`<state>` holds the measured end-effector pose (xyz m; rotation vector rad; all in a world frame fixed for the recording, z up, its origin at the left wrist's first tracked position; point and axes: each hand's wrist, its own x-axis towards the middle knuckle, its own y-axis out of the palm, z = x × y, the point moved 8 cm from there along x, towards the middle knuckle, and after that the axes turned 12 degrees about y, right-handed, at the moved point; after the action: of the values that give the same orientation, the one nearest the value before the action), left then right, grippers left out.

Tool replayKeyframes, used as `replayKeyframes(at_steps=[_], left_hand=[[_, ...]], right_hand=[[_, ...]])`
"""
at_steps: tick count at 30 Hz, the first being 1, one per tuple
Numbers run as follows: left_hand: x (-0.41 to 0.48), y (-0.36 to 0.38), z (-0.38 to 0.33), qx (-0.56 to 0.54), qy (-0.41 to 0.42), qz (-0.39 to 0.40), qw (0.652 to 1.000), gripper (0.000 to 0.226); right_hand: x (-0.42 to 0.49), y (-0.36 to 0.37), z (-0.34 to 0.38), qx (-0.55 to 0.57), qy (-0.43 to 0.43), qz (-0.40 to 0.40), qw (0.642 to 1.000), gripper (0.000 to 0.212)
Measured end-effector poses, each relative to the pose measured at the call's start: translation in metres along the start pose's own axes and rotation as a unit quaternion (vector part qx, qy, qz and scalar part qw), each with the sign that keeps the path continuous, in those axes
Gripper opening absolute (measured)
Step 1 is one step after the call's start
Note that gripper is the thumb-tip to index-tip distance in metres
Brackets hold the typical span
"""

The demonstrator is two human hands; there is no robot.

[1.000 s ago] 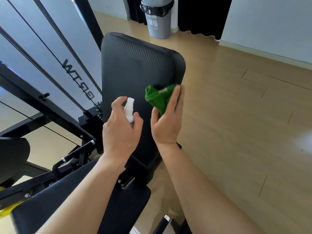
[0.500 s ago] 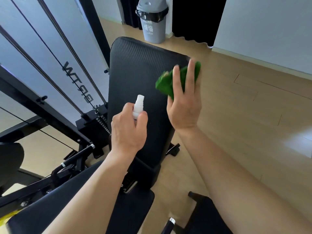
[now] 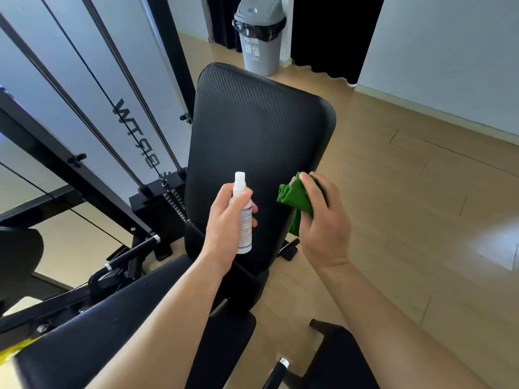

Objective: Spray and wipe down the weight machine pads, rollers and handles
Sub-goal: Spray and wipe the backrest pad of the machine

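Observation:
A black textured back pad [image 3: 252, 130] of the weight machine slopes away in front of me. My left hand [image 3: 227, 231] grips a small white spray bottle [image 3: 243, 217] upright over the pad's lower part, nozzle at the top. My right hand [image 3: 323, 223] holds a bunched green cloth [image 3: 295, 197] against the pad's lower right edge. Below, the black seat pad [image 3: 118, 327] lies under my left forearm.
Black frame bars, cables and a weight stack [image 3: 160, 197] stand at the left. A black handle bar [image 3: 132, 254] juts out low on the left. A grey lidded bin [image 3: 259, 35] stands at the back on the wooden floor [image 3: 407, 220]. Another black pad [image 3: 342, 357] sits at the bottom right.
My right hand has drawn the green cloth down from the pad's upper right corner to its lower right edge. The left hand has tilted the spray bottle more upright.

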<state>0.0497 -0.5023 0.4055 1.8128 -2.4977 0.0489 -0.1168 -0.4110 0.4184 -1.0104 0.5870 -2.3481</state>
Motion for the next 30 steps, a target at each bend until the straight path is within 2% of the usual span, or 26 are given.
replayKeyframes(at_steps=[4,6,9,12,19,24,27,30], left_hand=[[-0.002,0.008,-0.001,-0.007,-0.065,-0.011,0.998,0.068],[-0.002,0.011,0.0,-0.001,-0.097,-0.02,0.995,0.075],[0.001,0.015,0.003,-0.025,-0.144,-0.04,0.988,0.067],[0.004,0.021,0.005,-0.06,-0.164,-0.023,0.984,0.064],[0.014,0.031,-0.002,-0.028,-0.141,-0.032,0.989,0.07],[0.022,0.034,-0.004,0.011,-0.11,-0.06,0.992,0.057],[0.024,0.037,0.001,0.01,-0.106,-0.06,0.993,0.053],[0.022,0.028,0.009,0.009,-0.098,-0.069,0.993,0.062]], right_hand=[[0.008,-0.02,-0.002,0.016,0.007,0.0,1.0,0.062],[0.012,-0.027,0.001,0.023,0.01,0.002,1.0,0.06],[0.022,-0.033,0.007,0.025,0.019,0.003,1.0,0.055],[0.033,-0.04,0.013,0.029,0.029,-0.002,0.999,0.05],[0.054,-0.052,0.014,0.032,0.049,-0.02,0.998,0.043],[0.062,-0.063,0.017,0.033,0.054,-0.048,0.997,0.041],[0.079,-0.068,0.034,0.027,0.017,-0.072,0.997,0.041],[0.109,-0.053,0.065,-0.026,-0.084,-0.065,0.994,0.045]])
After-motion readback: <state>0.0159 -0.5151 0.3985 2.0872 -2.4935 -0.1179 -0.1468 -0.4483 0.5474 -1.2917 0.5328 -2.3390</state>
